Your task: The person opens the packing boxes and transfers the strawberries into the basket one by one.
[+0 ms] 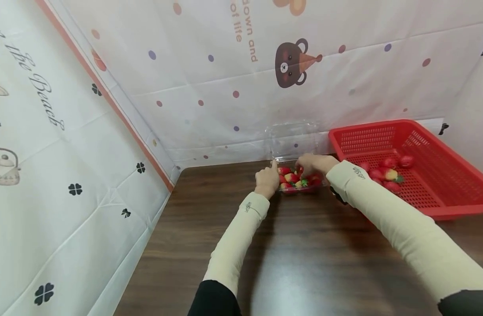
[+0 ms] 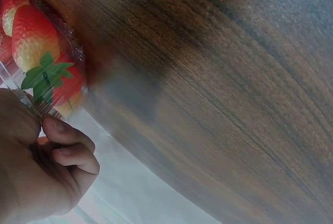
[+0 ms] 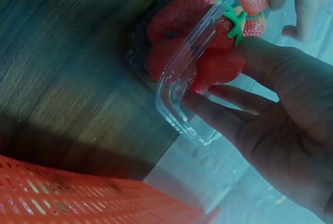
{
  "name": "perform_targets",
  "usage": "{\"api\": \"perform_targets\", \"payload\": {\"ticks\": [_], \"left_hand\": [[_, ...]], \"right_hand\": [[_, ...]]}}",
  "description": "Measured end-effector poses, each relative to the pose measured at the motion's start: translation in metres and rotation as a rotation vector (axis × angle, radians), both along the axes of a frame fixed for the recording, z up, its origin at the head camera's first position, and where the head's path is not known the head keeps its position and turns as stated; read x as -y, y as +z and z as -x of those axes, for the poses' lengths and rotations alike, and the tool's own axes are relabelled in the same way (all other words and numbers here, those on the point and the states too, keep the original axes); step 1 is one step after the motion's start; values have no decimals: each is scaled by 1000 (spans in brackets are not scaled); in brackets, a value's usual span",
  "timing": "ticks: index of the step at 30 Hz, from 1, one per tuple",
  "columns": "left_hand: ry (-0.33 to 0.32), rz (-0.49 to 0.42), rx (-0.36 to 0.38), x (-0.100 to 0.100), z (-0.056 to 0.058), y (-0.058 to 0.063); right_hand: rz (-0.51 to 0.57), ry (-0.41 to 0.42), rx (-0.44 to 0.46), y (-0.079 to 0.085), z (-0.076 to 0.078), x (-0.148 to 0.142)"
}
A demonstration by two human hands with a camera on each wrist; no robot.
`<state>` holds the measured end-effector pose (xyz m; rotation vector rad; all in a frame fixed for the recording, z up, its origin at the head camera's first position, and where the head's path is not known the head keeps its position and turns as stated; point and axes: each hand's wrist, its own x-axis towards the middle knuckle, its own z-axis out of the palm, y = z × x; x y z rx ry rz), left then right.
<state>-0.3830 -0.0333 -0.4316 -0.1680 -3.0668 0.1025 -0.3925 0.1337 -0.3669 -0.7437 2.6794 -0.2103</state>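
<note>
A clear plastic box (image 1: 300, 189) holding several red strawberries (image 1: 291, 177) stands near the back of the table, its transparent lid (image 1: 292, 134) raised behind it. My left hand (image 1: 267, 180) grips the box's left side. In the left wrist view its fingers (image 2: 75, 154) curl at the box edge, beside a strawberry with a green leaf cap (image 2: 46, 77). Reaching in from the right, my right hand (image 1: 314, 163) is over the box's contents. The right wrist view has its thumb and fingers around a strawberry (image 3: 221, 65) just inside the clear rim.
A red perforated basket (image 1: 459, 184) stands to the right of the box, with several strawberries (image 1: 391, 174) at its left side. Dark wooden table (image 1: 210, 232) spreads in front of the box. Patterned white cloth (image 1: 210, 118) hangs behind and at the left.
</note>
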Motion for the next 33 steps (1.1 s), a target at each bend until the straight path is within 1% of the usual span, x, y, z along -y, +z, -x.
{"api": "perform_targets", "payload": {"ticks": [3,5,11,14,17,20,23,26,30,33], "left_hand": [[-4,-4,12,-5,-2,-2],[-10,-10,9,-7,-3,-3],[-28,-11,-20,-8,2,0],[-46,-13,-18,-4,5,1],[-44,-16,-8,2,5,1],[-30,-16,-10,7,5,2],[-20,-28,-12,11,5,3],[-23,-42,-6,12,5,3],[-28,-40,3,8,6,1],[-34,-46,5,5,5,0]], "right_hand": [[1,-19,9,-5,1,-6],[1,-13,7,-5,1,-9],[-3,-28,-34,4,0,-11],[-1,-8,-77,9,0,-10],[13,36,-116,20,-2,-8],[43,77,-169,36,-3,-8],[70,100,-233,51,-2,-14],[96,140,-312,64,1,-29],[131,157,-404,74,0,-54],[143,126,-461,78,-3,-74]]}}
